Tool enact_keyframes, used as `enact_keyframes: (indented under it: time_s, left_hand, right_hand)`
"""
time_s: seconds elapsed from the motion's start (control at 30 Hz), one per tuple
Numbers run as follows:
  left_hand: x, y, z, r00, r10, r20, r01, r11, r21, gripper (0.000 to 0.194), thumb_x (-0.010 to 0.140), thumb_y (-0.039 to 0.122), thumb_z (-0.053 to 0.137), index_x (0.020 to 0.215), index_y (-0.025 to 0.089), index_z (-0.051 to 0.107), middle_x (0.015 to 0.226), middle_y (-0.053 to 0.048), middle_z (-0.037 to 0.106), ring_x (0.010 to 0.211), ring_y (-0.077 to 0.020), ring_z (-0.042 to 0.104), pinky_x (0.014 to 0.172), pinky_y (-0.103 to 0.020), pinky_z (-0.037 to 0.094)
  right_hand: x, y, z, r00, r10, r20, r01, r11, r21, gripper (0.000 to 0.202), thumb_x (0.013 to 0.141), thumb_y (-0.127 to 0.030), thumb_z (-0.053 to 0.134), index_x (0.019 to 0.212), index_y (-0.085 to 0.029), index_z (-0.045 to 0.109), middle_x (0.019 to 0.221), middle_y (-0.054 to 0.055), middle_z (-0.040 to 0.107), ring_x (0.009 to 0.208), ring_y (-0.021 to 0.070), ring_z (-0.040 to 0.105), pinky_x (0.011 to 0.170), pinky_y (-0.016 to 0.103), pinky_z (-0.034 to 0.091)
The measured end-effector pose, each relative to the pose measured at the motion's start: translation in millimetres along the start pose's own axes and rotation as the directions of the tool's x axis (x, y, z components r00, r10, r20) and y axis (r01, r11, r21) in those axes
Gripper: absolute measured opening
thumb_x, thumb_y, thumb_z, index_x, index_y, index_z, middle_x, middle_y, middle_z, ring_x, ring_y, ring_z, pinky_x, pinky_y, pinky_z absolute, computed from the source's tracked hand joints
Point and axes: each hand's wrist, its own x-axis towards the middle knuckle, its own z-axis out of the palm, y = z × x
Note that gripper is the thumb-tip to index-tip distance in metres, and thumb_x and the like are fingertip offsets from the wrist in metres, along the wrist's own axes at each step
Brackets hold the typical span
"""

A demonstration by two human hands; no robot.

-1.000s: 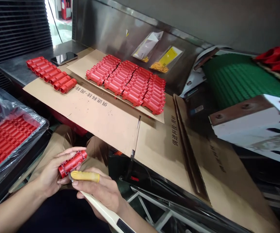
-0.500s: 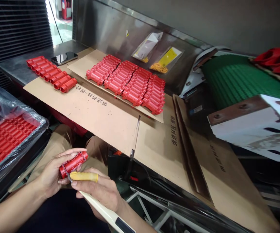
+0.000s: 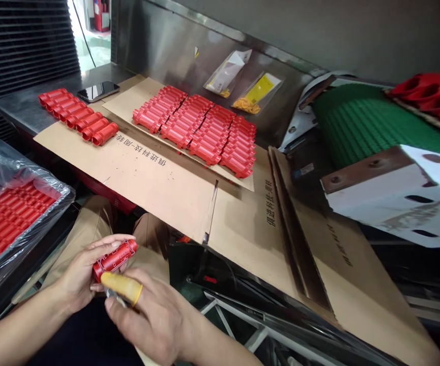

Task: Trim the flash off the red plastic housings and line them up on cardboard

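Observation:
My left hand (image 3: 80, 274) holds a red ribbed tube (image 3: 115, 258) by its sides, tilted up to the right, above my lap. My right hand (image 3: 153, 312), with a yellow finger cot (image 3: 122, 287) on its index finger, is closed around a pale-handled tool (image 3: 145, 357). The tool's metal part shows under the yellow fingertip, at the lower left end of the tube. Whether its tip touches the tube is hidden. Most of the handle is behind my right hand.
Rows of red tubes (image 3: 189, 122) lie on cardboard (image 3: 151, 183), with another row (image 3: 78, 117) at left near a phone (image 3: 98, 91). A plastic-lined bin (image 3: 69, 195) of red parts stands left. A green conveyor (image 3: 353, 122) is at right; two bags (image 3: 260, 91) lean behind.
My right hand has turned and its yellow-covered finger has moved slightly left; the tool handle now points more steeply down and is more hidden. The left hand still holds the tube. The view shifted slightly.

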Motion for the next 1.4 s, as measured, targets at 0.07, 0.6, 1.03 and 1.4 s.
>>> enact_keyframes:
  time_s: [0.07, 0.6, 1.03, 1.4]
  left_hand:
    - [-1.0, 0.0, 0.6, 0.998, 0.062, 0.011, -0.062, 0.998, 0.019, 0.049, 0.081, 0.043, 0.087, 0.118, 0.015, 0.076, 0.075, -0.007, 0.074, 0.036, -0.0045, 0.043, 0.032, -0.013, 0.024]
    - [-7.1, -15.9, -21.8, 0.702, 0.712, 0.011, -0.687, 0.674, 0.272, 0.024, 0.092, 0.024, 0.084, 0.107, 0.026, 0.066, 0.104, 0.000, 0.078, 0.092, -0.0156, 0.075, 0.083, -0.024, 0.064]
    - [-6.3, -15.2, -23.0, 0.690, 0.724, 0.025, -0.702, 0.660, 0.268, 0.021, 0.094, 0.025, 0.080, 0.109, 0.029, 0.066, 0.108, 0.000, 0.079, 0.099, -0.0196, 0.078, 0.086, -0.029, 0.067]
    - [-10.7, -8.9, -14.8, 0.654, 0.757, -0.019, -0.697, 0.612, 0.372, 0.029, 0.088, 0.026, 0.087, 0.108, 0.027, 0.067, 0.096, 0.001, 0.079, 0.082, -0.0170, 0.076, 0.073, -0.023, 0.064]
  right_hand:
    - [-4.9, -3.6, 1.6, 0.996, -0.081, -0.029, 0.083, 0.993, 0.078, 0.018, 0.111, -0.024, 0.057, 0.114, -0.019, 0.073, 0.114, 0.009, 0.080, 0.092, 0.0171, 0.079, 0.082, 0.024, 0.068]
    - [-17.5, 16.1, 22.3, 0.866, 0.137, -0.481, -0.092, 0.989, 0.115, 0.041, 0.097, 0.000, 0.065, 0.133, -0.018, 0.068, 0.126, 0.017, 0.077, 0.110, 0.0259, 0.077, 0.090, 0.039, 0.070]
    - [-27.7, 8.8, 22.4, 0.864, 0.237, -0.444, -0.190, 0.971, 0.148, 0.030, 0.102, -0.010, 0.064, 0.130, -0.019, 0.067, 0.118, 0.011, 0.080, 0.109, 0.0212, 0.078, 0.094, 0.031, 0.066]
    - [-20.8, 19.8, 2.6, 0.979, 0.041, -0.200, -0.070, 0.988, -0.139, 0.027, 0.103, -0.010, 0.058, 0.128, -0.018, 0.065, 0.110, 0.017, 0.079, 0.088, 0.0255, 0.074, 0.071, 0.039, 0.067]
